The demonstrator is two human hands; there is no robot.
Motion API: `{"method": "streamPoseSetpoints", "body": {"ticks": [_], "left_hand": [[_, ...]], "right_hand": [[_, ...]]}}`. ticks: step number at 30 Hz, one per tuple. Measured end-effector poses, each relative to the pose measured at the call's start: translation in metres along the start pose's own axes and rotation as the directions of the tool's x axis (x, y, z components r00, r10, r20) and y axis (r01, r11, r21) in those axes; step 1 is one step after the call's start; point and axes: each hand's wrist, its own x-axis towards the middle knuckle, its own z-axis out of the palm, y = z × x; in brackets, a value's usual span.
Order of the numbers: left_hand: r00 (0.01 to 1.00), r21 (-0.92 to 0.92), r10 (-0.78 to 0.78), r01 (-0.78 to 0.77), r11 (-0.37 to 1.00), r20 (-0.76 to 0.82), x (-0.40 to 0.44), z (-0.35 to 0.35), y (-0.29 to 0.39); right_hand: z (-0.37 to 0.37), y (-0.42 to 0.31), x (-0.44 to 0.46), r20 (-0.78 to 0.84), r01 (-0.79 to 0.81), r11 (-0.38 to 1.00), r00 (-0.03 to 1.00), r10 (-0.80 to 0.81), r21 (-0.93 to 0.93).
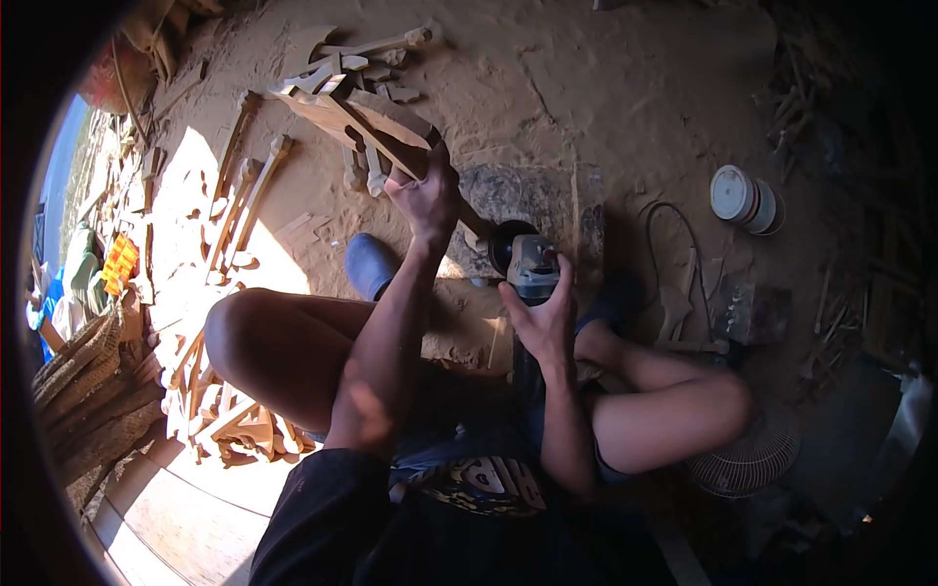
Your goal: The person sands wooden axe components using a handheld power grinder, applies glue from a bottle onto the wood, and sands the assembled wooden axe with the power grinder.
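My left hand (427, 195) is closed around a carved wooden piece (376, 122), which has a broad, flat upper part and a narrower shaft slanting down to the right. My right hand (547, 327) grips an angle grinder (533, 269), its thumb and fingers around the body. The grinder's dark round disc (504, 246) is at the lower end of the wooden piece; whether they touch, I cannot tell. Both are above a worn, dark-stained board (537, 195) on the ground between my feet.
Several shaped wooden pieces (256, 200) lie on the sandy floor to the left, with a larger pile (230, 420) by my left knee. At the right are a white bucket (733, 193), a dark cable (684, 220), a block-like box (757, 311) and a round fan grille (747, 459).
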Motion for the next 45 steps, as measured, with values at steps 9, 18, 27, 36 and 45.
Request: {"method": "streamPoseSetpoints", "body": {"ticks": [9,18,27,36,45], "left_hand": [[0.996,-0.045,0.032,-0.029,0.999,0.085,0.002,-0.002,-0.002],[0.997,0.0,0.078,-0.078,0.997,0.014,0.026,-0.016,-0.014],[0.966,0.119,-0.091,0.122,0.985,-0.24,0.064,-0.059,-0.055],[0.973,-0.033,-0.178,0.175,0.984,-0.145,0.057,-0.053,-0.039],[0.98,-0.124,-0.189,0.182,0.976,-0.053,0.061,-0.055,-0.041]], "right_hand": [[0.003,0.009,0.01,0.0,0.077,0.993,0.997,-0.077,0.092],[-0.005,0.0,0.003,-0.094,0.012,1.0,0.995,-0.011,0.016],[-0.005,0.01,0.008,-0.098,0.065,0.998,0.993,-0.063,0.021],[0.001,0.011,0.025,-0.01,0.089,0.986,0.996,-0.089,0.143],[0.001,0.014,0.024,0.02,0.032,0.99,0.999,-0.035,0.136]]}}
